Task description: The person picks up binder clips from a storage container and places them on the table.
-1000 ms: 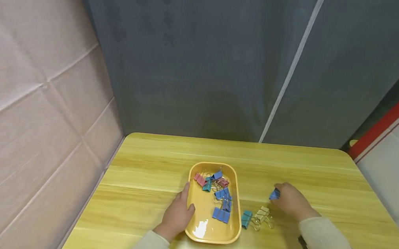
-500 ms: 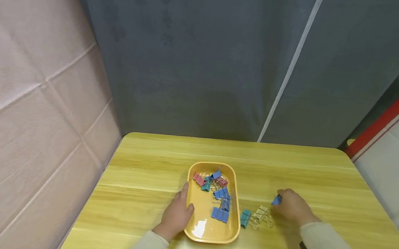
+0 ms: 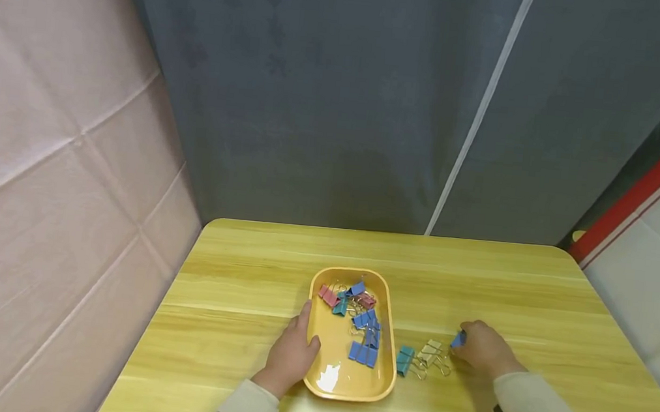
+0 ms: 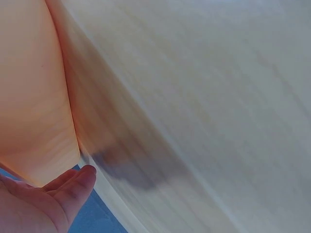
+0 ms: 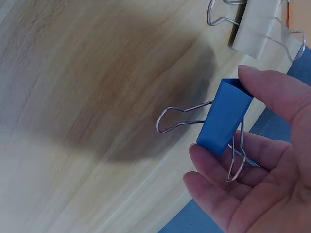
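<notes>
In the head view, my left hand (image 3: 290, 354) holds the left side of a yellow-orange tray (image 3: 349, 394), its thumb over the rim and its fingers along the outside. Several blue, teal and pink binder clips lie in the tray's far and right parts. My right hand (image 3: 485, 349) pinches a blue binder clip (image 5: 224, 116) between thumb and fingers, just over the table. The right wrist view shows both wire handles of this clip sticking out. Nearest that hand, a cream binder clip (image 3: 430, 352) lies on the table, beside a teal binder clip (image 3: 405, 360).
The wooden table (image 3: 228, 289) carries the tray near its middle. A dark grey curtain-like panel (image 3: 316, 100) stands behind the far edge, and a pale wall (image 3: 70, 209) on the left. White and red panels rise at the right.
My right hand has come slightly nearer the front edge with the blue binder clip, closer to the level of the cream one. The left hand stays at the tray.
</notes>
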`<state>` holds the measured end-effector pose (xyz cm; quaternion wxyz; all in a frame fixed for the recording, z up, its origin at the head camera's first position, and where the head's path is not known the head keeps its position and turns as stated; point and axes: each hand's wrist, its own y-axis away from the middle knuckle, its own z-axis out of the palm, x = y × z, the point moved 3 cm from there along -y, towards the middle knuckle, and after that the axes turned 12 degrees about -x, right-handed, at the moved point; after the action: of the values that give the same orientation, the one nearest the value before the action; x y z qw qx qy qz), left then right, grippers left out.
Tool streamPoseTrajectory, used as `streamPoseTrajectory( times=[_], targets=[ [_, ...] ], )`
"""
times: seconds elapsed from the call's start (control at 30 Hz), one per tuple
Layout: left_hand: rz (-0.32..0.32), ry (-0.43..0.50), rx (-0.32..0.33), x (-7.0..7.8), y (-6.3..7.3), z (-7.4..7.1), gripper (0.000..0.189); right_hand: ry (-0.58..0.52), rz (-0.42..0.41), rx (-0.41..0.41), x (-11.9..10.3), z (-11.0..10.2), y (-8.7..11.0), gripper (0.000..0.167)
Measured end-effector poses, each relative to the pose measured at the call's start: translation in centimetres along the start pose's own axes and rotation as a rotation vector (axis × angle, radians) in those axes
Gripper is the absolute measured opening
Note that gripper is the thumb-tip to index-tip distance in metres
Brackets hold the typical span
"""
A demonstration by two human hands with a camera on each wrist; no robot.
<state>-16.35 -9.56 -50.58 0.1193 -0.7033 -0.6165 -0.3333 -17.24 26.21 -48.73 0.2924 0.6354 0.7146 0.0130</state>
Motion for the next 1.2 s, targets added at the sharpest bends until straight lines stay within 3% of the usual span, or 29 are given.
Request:
streamPoseTrajectory(
  times=[0.17, 0.57, 1.2],
  targets=[
    [-0.002, -0.003, -0.001, 0.0, 0.0, 0.0, 0.070, -0.017, -0.002, 0.004, -0.3, 0.2, 0.1, 0.050],
    [0.016, -0.016, 0.009, 0.0, 0.0, -0.1, 0.070, -0.060, 0.005, 0.012, -0.3, 1.1, -0.1, 0.016],
    [0.005, -0.004, 0.006, -0.1, -0.1, 0.1, 0.070, -0.053, 0.044, -0.005, -0.6, 1.4, 0.1, 0.017]
  ],
)
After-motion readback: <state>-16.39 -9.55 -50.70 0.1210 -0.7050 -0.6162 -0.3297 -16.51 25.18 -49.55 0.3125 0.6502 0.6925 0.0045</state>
